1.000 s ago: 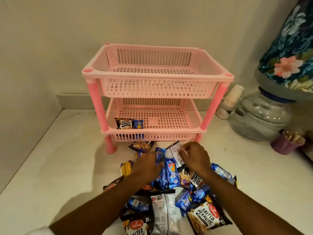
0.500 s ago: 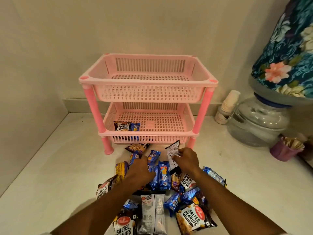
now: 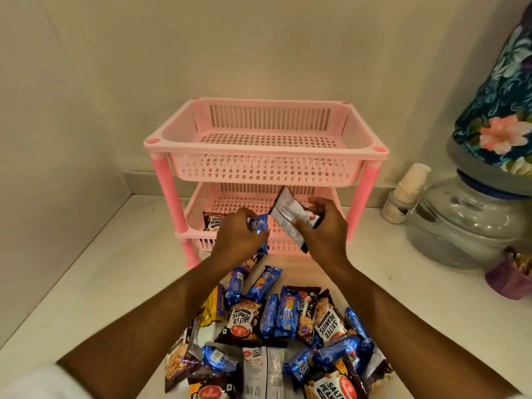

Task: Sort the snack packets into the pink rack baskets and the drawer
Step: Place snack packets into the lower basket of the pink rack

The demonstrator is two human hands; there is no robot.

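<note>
A pink two-tier rack (image 3: 266, 152) stands against the wall. Its top basket holds nothing; the lower basket (image 3: 198, 208) has a salted peanuts packet (image 3: 214, 221) at its left. My left hand (image 3: 239, 236) grips a small blue biscuit packet (image 3: 259, 223) in front of the lower basket. My right hand (image 3: 322, 226) holds a black-and-silver peanut packet (image 3: 288, 214), back side showing, lifted to the lower basket's front. A pile of snack packets (image 3: 276, 326), blue biscuit packs and dark peanut packs, lies on the white counter below my arms.
A water dispenser jar (image 3: 463, 223) with a floral cover (image 3: 501, 116) stands at the right. A stack of paper cups (image 3: 408, 187) is beside it. A purple cup (image 3: 509, 279) sits at the far right edge. Walls close in the left and back.
Both hands have lifted from the pile, each with a packet, and moved up to the front of the lower basket. The camera view has tilted back, showing more of the pile.
</note>
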